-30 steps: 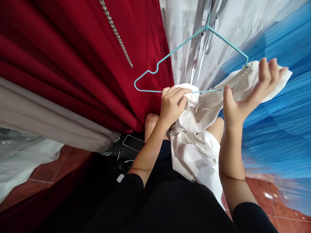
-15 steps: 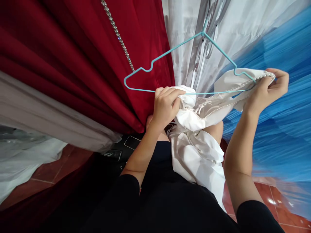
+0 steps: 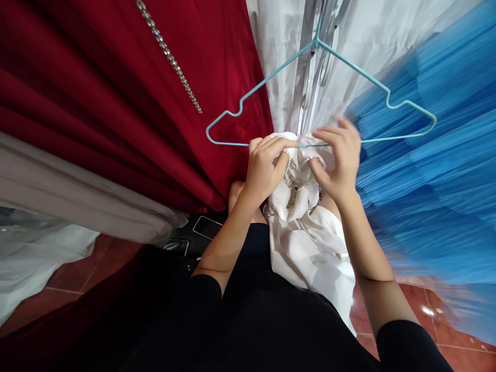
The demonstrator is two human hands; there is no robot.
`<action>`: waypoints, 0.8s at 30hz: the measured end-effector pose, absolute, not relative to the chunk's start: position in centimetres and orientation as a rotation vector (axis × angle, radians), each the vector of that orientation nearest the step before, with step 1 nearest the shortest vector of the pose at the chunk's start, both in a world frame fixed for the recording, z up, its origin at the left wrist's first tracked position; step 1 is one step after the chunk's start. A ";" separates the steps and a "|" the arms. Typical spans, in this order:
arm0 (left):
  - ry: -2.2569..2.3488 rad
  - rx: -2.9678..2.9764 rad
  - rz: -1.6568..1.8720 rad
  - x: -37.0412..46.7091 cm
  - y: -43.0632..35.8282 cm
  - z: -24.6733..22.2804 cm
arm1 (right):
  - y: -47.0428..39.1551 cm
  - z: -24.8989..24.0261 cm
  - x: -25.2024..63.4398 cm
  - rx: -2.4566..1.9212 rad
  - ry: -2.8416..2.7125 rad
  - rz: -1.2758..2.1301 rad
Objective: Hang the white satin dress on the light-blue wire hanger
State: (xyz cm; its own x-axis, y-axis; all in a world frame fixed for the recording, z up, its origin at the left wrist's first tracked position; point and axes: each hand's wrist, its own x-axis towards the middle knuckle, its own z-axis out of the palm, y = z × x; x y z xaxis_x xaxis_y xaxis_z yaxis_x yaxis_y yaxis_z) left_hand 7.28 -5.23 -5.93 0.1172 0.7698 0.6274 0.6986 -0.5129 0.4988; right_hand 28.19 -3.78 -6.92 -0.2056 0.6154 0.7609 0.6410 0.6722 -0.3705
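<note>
A white dress with pearl-trimmed edges lies gathered over my lap, its upper part raised to the lower bar of a light-blue hanger. With curled fingers, my left hand grips the pearl-edged fabric against that bar, left of the middle. Close beside it, my right hand has its thumb at the pearl edge and its fingers above the bar, with white cloth between them; the fingertips are slightly blurred. Both ends of the hanger stand bare of fabric. Folds hide part of the neckline.
Red drapery with a rhinestone strip hangs at left, and blue tulle at right. Behind the hanger are a metal stand and white cloth. A phone lies on a black surface left of my legs.
My right hand has moved left from the hanger's right end to near my left hand, bringing the pearl-edged fabric inward. The hanger's right end is now uncovered. My left hand keeps its hold.
</note>
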 end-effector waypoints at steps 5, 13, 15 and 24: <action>1.404 2.367 1.516 7.4 -7.2 -6.9 | -1.6 -8.6 25.9 -0.998 -1.869 0.013; 1.547 1.380 2.133 4.1 -10.4 -14.0 | -1.7 -10.0 24.7 -0.936 -1.732 -0.059; 1.615 1.189 2.155 1.8 -9.5 -14.2 | -1.7 -10.0 25.1 -0.938 -1.754 -0.079; 1.665 1.452 2.263 -4.3 -2.5 -4.9 | -2.4 -9.6 26.3 -0.986 -1.851 -0.243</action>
